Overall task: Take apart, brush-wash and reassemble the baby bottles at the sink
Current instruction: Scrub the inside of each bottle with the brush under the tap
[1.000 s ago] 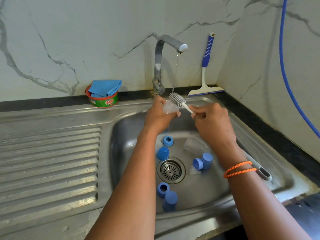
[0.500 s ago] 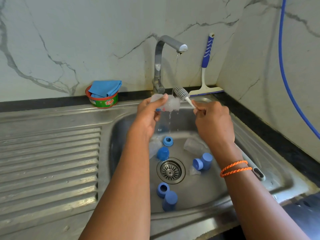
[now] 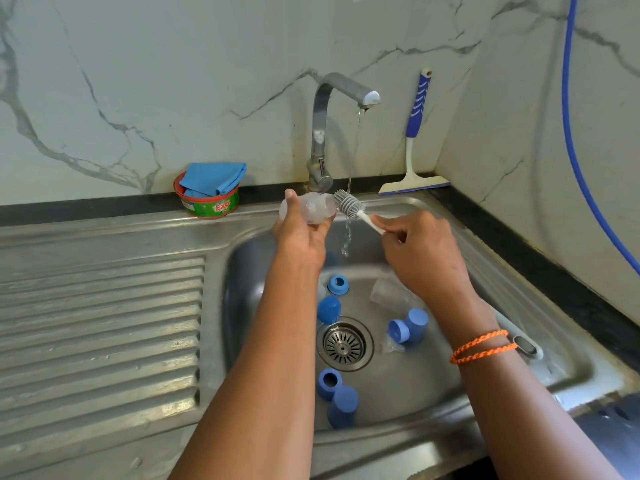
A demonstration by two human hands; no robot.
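One stainless-steel sink basin (image 3: 263,271) contains the whole work area, with a ribbed steel draining board (image 3: 100,323) to its left. Water runs in a thin stream from the curved chrome tap (image 3: 322,133) at the back rim.

Disassembly appears complete, judging by the loose parts. No assembled bottle is visible anywhere. On the basin floor around the round slotted drain strainer (image 3: 344,344) lie, in descending size: a clear plastic bottle body (image 3: 388,293) on its side, three blue dome-shaped plastic caps (image 3: 342,407) (image 3: 416,323) (image 3: 329,308), three blue threaded collar rings (image 3: 328,383) (image 3: 398,330) (image 3: 337,284), and one small clear silicone teat (image 3: 393,346).

Washing is in progress. The left hand (image 3: 301,233) grasps a second clear plastic bottle body (image 3: 313,209), fingers curled round it, holding it horizontally above the basin beside the tap stream, mouth towards the right. The right hand (image 3: 415,247) pinches the white handle of a grey silicone-bristled bottle brush (image 3: 346,204); the bristle head sits at the bottle mouth, touching or just short of it, directly under the falling water.

Remaining, as judged: brushing of the other bottle body and small parts, rinsing, then full reassembly. None has yet been placed on the draining board.
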